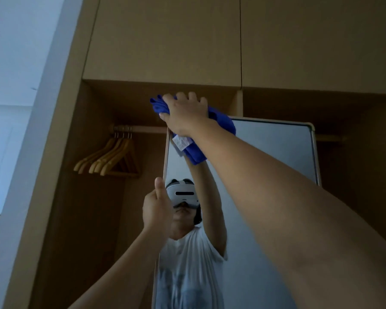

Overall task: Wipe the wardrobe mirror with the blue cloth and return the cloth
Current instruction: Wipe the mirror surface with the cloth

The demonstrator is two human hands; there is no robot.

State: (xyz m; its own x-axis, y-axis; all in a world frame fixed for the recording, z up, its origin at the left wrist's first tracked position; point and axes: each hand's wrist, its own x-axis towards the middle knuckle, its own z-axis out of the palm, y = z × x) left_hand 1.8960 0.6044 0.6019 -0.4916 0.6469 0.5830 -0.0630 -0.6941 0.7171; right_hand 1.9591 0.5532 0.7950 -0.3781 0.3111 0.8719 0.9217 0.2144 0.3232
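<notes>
The wardrobe mirror (pixel 274 152), a tall panel in a thin pale frame, stands out from the open wooden wardrobe. My right hand (pixel 186 113) is raised high and presses the bunched blue cloth (pixel 223 122) against the mirror's top left corner; a white label hangs from the cloth below my wrist. My left hand (pixel 156 207) grips the mirror's left edge lower down, thumb pointing up. The glass reflects a person in a white shirt with a white headset and both raised arms.
Several wooden hangers (pixel 112 159) hang from a rail (pixel 140 128) inside the left wardrobe bay. Closed upper cabinet doors (pixel 165 41) sit above the mirror. A white wall and pillar (pixel 20 108) run down the left side.
</notes>
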